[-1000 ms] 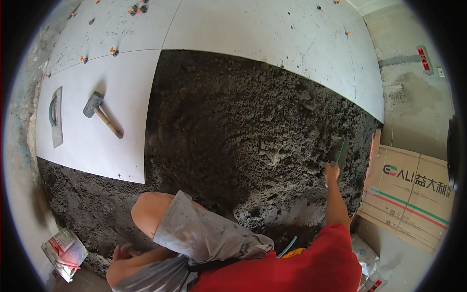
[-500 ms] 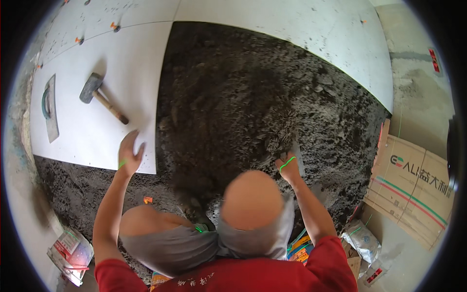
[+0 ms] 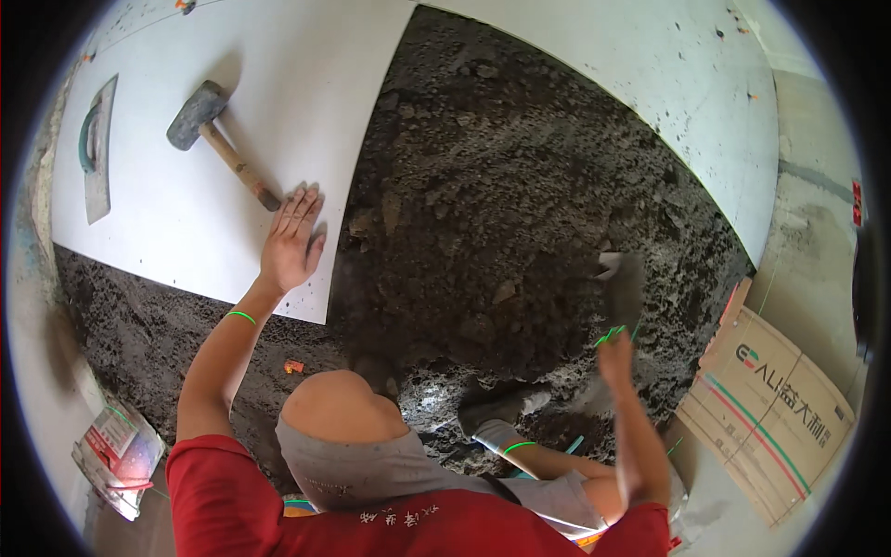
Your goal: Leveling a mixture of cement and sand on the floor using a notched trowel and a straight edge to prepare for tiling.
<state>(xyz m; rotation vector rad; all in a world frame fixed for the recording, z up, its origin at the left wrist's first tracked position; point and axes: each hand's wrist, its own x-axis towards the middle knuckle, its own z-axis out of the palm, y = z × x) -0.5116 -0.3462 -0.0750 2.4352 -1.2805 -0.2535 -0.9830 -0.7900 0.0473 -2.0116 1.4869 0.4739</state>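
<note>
My left hand (image 3: pixel 293 243) rests with outstretched fingers on a large white tile (image 3: pixel 288 102), near its right edge. Just beyond the fingertips is the handle end of a mallet (image 3: pixel 198 113) with a dark head and wooden handle. Farther left on the tile lies a flat trowel (image 3: pixel 98 153) with a green handle. My right hand (image 3: pixel 614 360) is closed around another trowel (image 3: pixel 624 290), whose grey blade is smeared by motion over the dark, crumbly mortar bed (image 3: pixel 501 167).
More white tile (image 3: pixel 668 65) borders the mortar bed at the far right. A flattened cardboard box (image 3: pixel 766 413) leans by the right wall. At lower left stands a bucket-like container (image 3: pixel 121 455). A small orange piece (image 3: pixel 293 367) lies on the mortar near my knee.
My left hand has come down flat on the tile. My right hand has moved right with the trowel. My right knee has shifted aside and the view has turned.
</note>
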